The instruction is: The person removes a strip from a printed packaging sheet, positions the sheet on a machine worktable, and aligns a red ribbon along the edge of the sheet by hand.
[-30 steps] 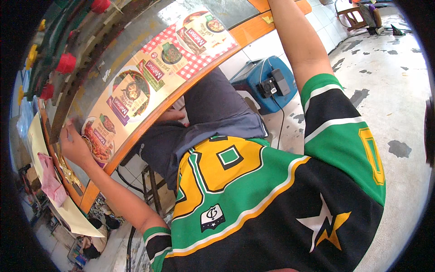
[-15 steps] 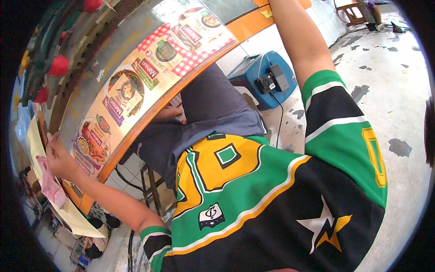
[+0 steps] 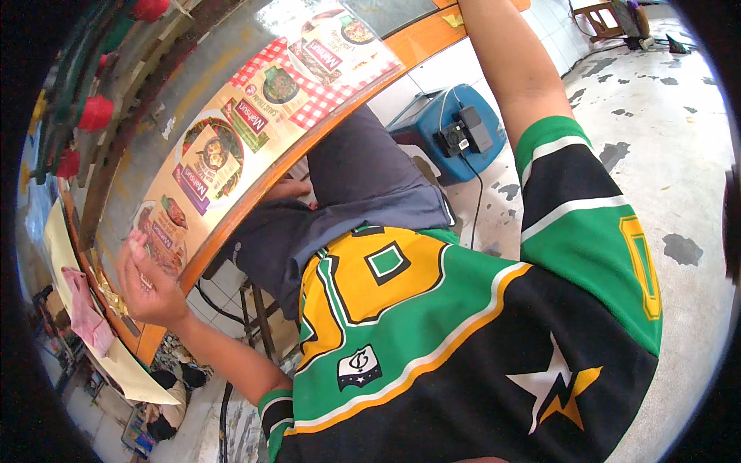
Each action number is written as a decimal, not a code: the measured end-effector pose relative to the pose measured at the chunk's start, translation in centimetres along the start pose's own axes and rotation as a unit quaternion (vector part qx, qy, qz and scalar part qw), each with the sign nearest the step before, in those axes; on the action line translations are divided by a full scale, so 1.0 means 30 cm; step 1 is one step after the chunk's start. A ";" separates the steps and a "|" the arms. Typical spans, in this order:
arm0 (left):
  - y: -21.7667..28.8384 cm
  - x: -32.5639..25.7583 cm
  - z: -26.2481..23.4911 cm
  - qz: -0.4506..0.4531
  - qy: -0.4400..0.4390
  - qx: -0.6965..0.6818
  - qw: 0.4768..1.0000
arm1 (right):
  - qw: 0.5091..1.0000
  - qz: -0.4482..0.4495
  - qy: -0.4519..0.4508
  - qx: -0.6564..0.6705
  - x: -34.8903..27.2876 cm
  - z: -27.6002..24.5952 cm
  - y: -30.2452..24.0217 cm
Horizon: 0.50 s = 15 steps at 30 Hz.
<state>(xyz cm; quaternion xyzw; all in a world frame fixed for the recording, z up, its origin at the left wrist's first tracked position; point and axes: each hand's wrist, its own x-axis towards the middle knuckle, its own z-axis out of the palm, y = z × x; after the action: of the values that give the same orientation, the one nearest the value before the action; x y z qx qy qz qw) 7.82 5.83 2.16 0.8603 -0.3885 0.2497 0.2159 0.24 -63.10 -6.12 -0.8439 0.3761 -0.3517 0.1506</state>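
Note:
My left hand (image 3: 154,287) is held over the lower left corner of a long printed sheet with food pictures (image 3: 224,158), which lies along the wood-edged table. Its fingers are curled inward; a small pale bit seems to show between them, too small to name. Close beside that hand, a shiny gold crumpled wrapper (image 3: 109,293) lies on the table's end. Farther left, a pink cloth (image 3: 83,312) rests on a pale yellow sheet (image 3: 127,369). My right forearm (image 3: 513,54) reaches up past the top edge of the picture, so the right hand is hidden.
Green and dark rails with red knobs (image 3: 96,113) stand along the table's far left side. A blue box (image 3: 463,158) with a black adapter (image 3: 472,131) and cable is on the right below the table edge (image 3: 324,127). Black cables hang under the table.
My left hand has moved right and nearer to me, from the table's left edge to over the printed sheet's corner. The gold wrapper now shows where the hand was. My right arm stays put.

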 end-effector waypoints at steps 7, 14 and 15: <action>0.088 -0.068 0.016 0.003 0.020 -0.067 0.998 | 1.000 0.011 -0.002 0.018 -0.025 -0.006 -0.012; 0.104 -0.137 0.066 -0.054 0.020 -0.099 0.993 | 1.000 -0.001 -0.004 -0.002 -0.021 -0.008 -0.006; 0.107 -0.143 0.074 -0.055 0.022 -0.099 0.993 | 1.000 0.000 -0.005 -0.001 -0.022 -0.009 -0.007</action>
<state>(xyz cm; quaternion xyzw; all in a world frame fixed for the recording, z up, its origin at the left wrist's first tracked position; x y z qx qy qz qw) 3.44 5.03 -1.56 0.8490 -0.3589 0.2167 0.3216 -0.15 -62.47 -6.12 -0.8459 0.3758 -0.3467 0.1519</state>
